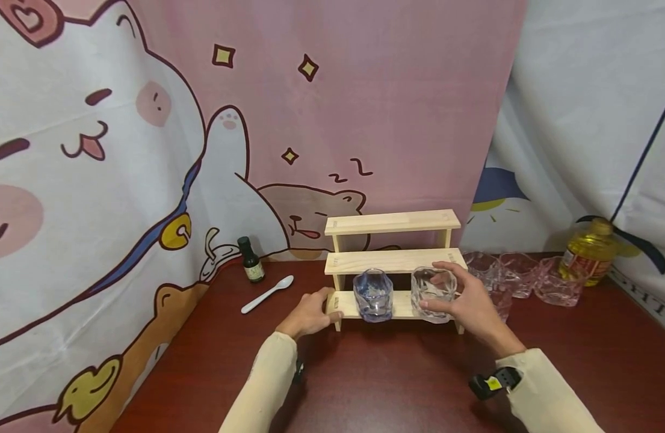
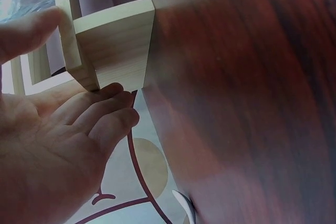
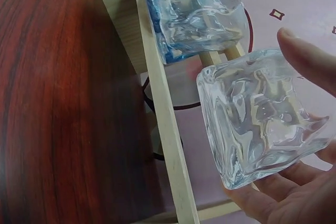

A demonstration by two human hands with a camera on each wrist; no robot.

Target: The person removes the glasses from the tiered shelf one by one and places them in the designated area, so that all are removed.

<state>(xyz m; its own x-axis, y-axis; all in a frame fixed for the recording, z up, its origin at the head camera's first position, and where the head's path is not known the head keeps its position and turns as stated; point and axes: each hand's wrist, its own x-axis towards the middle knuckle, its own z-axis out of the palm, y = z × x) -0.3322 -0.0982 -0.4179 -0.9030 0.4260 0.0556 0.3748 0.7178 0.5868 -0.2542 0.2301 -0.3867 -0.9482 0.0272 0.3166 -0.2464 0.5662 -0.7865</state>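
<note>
A three-step wooden rack (image 1: 393,263) stands on the table. My left hand (image 1: 312,313) grips the left end of its lowest board, thumb on the front side; the left wrist view shows the fingers (image 2: 113,119) against the board's end. On that board sits a blue-tinted glass (image 1: 373,296), left of centre. My right hand (image 1: 467,300) holds a clear glass (image 1: 433,293) at the right part of the same board, thumb and fingers on opposite sides. In the right wrist view this clear glass (image 3: 262,119) looks slightly tilted; whether its base touches the board I cannot tell.
Several clear and pinkish glasses (image 1: 559,281) stand right of the rack, close to my right hand. Behind them is a bottle of yellow oil (image 1: 591,249). A small dark bottle (image 1: 251,260) and a white spoon (image 1: 267,294) are at the left. A printed cloth (image 1: 408,108) hangs behind.
</note>
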